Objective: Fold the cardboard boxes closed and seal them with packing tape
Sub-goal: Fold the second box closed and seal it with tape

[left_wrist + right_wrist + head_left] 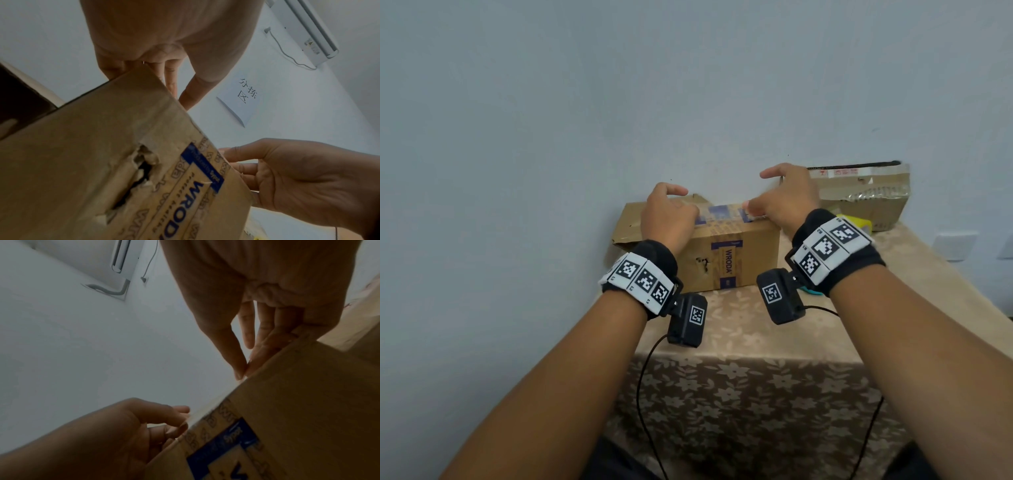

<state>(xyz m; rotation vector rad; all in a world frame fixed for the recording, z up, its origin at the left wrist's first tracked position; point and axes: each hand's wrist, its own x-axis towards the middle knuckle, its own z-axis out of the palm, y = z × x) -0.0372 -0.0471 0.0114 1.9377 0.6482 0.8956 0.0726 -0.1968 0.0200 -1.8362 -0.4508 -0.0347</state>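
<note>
A brown cardboard box (726,253) with blue WRODA tape and a torn hole in its front stands on the table against the wall. My left hand (666,216) rests on the left part of its top, fingers reaching over the top edge (168,78). At the right part of the top is my right hand (780,202), its thumb and a fingertip (240,371) meeting at the box's top front edge. A pale glossy strip (211,400) runs along that edge between the two hands. One side flap (630,222) sticks out loose at the left.
A second cardboard box (866,195), taped over, stands at the back right against the wall. In front of it, behind my right wrist, lies a yellow object (858,222). The floral tablecloth (739,325) drops over the near table edge. Wrist cables hang below.
</note>
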